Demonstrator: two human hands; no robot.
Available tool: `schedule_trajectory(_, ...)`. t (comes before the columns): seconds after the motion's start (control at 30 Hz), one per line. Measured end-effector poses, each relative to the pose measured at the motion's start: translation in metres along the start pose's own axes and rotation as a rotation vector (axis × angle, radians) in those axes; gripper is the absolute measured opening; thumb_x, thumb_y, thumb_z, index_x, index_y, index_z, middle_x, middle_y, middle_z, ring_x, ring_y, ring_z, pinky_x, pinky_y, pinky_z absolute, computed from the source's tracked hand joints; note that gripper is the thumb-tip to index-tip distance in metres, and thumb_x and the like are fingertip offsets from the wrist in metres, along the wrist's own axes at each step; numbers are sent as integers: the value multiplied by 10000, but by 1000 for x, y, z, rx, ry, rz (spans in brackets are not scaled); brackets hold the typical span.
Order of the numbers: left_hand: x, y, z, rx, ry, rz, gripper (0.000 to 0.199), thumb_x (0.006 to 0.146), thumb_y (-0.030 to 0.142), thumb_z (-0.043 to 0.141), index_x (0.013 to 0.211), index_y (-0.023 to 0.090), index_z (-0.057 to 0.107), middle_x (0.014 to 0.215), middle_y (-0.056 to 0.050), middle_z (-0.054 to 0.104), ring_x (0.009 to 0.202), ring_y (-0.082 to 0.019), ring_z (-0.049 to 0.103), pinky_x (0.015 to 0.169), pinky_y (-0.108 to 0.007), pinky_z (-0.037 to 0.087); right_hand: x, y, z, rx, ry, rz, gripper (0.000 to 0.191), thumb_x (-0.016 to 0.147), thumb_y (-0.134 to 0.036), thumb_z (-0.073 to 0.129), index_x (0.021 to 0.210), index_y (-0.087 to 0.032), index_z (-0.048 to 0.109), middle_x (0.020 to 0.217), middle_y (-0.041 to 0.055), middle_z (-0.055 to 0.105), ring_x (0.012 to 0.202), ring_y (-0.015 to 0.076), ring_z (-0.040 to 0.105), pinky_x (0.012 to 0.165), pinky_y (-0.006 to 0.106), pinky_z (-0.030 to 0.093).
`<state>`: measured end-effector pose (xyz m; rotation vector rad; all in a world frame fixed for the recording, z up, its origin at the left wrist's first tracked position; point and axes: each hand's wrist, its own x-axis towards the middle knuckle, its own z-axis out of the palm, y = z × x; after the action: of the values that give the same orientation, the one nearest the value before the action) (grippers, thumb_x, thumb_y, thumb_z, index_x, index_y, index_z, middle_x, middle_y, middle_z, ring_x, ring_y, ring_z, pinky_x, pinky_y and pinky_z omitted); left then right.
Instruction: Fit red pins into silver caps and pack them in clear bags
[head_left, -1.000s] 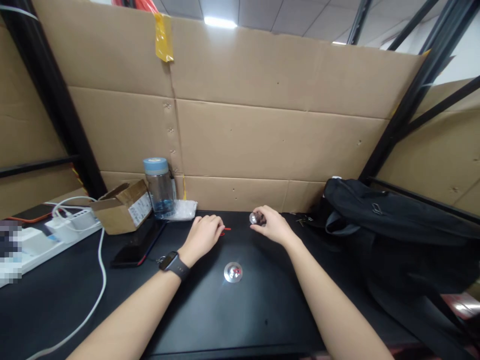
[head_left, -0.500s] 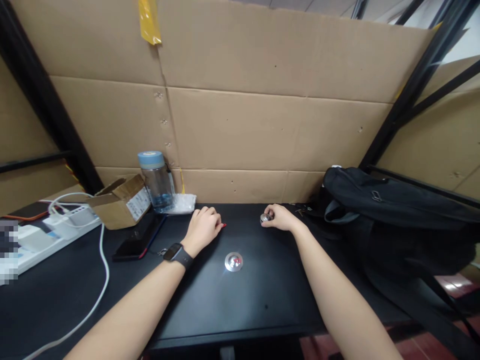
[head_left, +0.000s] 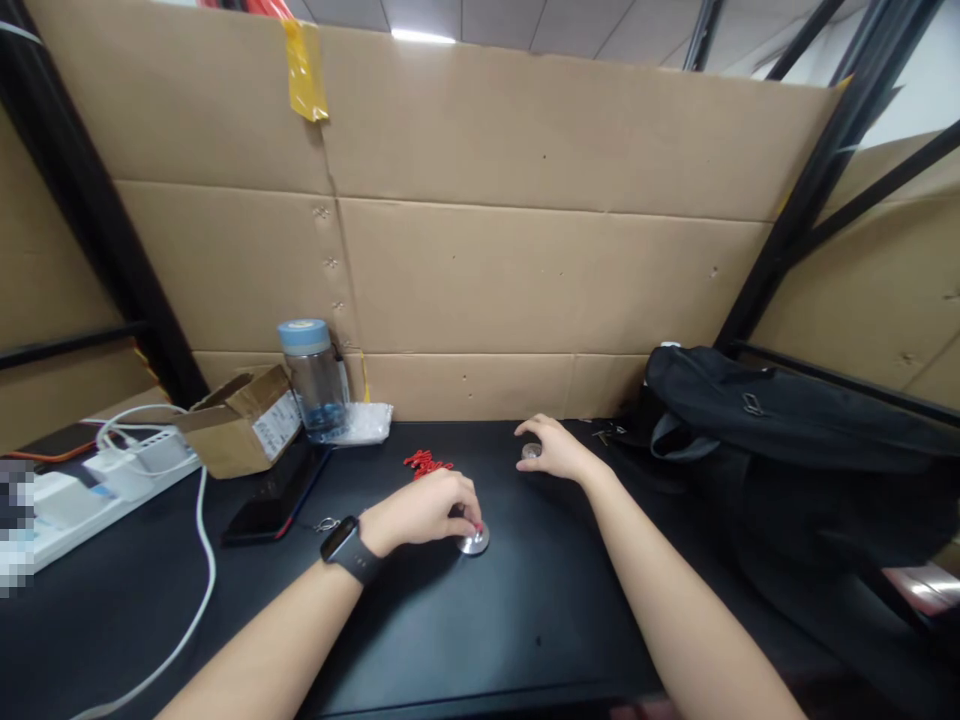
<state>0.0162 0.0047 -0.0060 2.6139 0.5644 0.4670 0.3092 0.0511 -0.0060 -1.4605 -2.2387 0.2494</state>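
Note:
On the black table a small round silver dish (head_left: 474,543) lies under my left hand (head_left: 427,510). The fingertips of this hand are pinched together over the dish, at a small red piece (head_left: 478,525); their contact is partly hidden. A heap of red, curly small pieces (head_left: 422,461) lies just behind the hand. My right hand (head_left: 553,450) is at the back of the table with thumb and fingers spread apart. Between them sits a small round, shiny silver object (head_left: 531,452), close to the thumb and not gripped.
A cardboard box (head_left: 240,425), a blue-lidded bottle (head_left: 315,390), bubble wrap (head_left: 367,423) and a dark phone (head_left: 274,495) stand or lie at left. A white power strip (head_left: 82,510) trails a cable. A black bag (head_left: 787,440) is at right, with keys (head_left: 609,430) near it.
My left hand has come nearer, from the red heap, which now shows, to the dish. My right hand's fingers have opened from around the round silver object. The view has tilted up slightly.

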Motion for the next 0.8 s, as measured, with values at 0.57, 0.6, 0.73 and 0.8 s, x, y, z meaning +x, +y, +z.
schedule_trajectory(0.57,-1,-6,-15,226,418,-165,142,912,337,665,900,305,803,1032,-53,619,1000,-227,536,902,-389,407,-7,-88,23,274,-98,-306,476,661,-487,882,1052,-245,759,957,28,695,701,149,615,693,274,499)
schedule_trajectory(0.6,-1,-5,-15,227,417,-165,147,915,337,661,902,306,804,1036,-54,621,1007,-229,537,907,-392,406,-7,-89,24,272,-91,-313,470,660,-485,884,1043,-244,758,944,24,694,716,154,618,706,277,499)
schedule_trajectory(0.73,-1,-2,-15,205,432,-153,125,902,324,672,892,294,793,1023,-47,634,1000,-223,558,922,-387,410,-5,-89,30,292,-66,-317,445,670,-457,886,1027,-229,752,899,21,683,761,169,625,728,278,494)
schedule_trajectory(0.8,0,-2,-15,145,509,-162,143,911,321,650,988,274,761,1033,-48,649,997,-217,581,920,-370,429,-4,-86,32,302,-32,-296,456,666,-442,893,1040,-227,748,891,23,675,769,172,624,744,289,497)
